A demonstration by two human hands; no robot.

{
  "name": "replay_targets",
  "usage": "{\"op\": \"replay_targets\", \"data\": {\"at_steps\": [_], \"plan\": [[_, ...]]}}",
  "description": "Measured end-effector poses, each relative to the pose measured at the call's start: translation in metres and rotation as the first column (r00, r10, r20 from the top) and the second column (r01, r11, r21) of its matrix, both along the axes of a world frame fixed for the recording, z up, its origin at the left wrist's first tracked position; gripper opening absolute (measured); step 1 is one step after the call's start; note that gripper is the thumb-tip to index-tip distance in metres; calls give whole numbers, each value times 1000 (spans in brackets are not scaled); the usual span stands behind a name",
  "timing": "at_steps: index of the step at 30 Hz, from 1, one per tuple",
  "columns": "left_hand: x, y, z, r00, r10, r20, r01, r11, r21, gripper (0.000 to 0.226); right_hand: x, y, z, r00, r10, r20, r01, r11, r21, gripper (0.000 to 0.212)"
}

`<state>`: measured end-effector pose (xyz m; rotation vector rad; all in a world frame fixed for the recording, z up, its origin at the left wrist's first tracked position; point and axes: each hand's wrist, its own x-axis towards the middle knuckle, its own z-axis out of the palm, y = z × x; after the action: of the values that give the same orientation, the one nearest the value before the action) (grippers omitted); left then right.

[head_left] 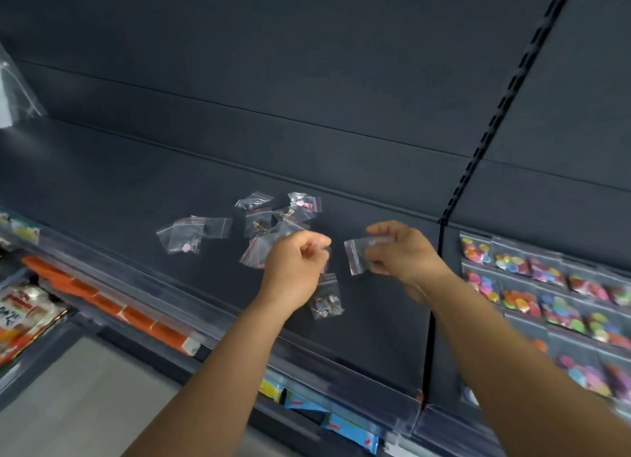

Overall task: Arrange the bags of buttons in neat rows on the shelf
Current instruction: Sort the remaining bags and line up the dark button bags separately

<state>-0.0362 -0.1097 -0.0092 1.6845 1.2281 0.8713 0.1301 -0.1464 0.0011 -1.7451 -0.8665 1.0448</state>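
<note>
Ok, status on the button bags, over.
Right hand pinching one small bag. Left hand closed, contents unclear. Loose pile unsorted on dark shelf. Nothing blocking.

Dark grey shelving back panel [307,63], slotted black upright [505,108] at right, pale grey floor [68,405] lower left.

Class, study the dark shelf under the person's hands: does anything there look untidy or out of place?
Yes. The small clear bags lie in a loose heap mid-shelf, overlapping and turned at different angles, unlike the colourful button bags in straight rows on the right. The right hand holds one bag; the left hand pinches another.
</note>
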Motion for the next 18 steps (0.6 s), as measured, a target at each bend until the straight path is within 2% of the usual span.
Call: {"op": "replay_targets", "data": {"at_steps": [4, 8, 12, 18], "plan": [[20, -2, 13, 980, -139, 143, 143, 990, -21, 27, 6, -25, 11, 989, -100, -111, 112, 988, 110, 18], [49, -13, 19, 951, -241, 195, 253, 967, -37, 25, 24, -56, 19, 965, -239, -105, 256, 945, 203, 21], [82, -35, 28, 934, -307, 182, 316, 948, -23, 6, 46, -95, 30, 903, -357, -240, 411, 878, 244, 24], [142, -81, 39, 876, -475, 77, 473, 880, 51, 11, 76, -157, 39, 830, -456, -320, 542, 796, 270, 16]]}}
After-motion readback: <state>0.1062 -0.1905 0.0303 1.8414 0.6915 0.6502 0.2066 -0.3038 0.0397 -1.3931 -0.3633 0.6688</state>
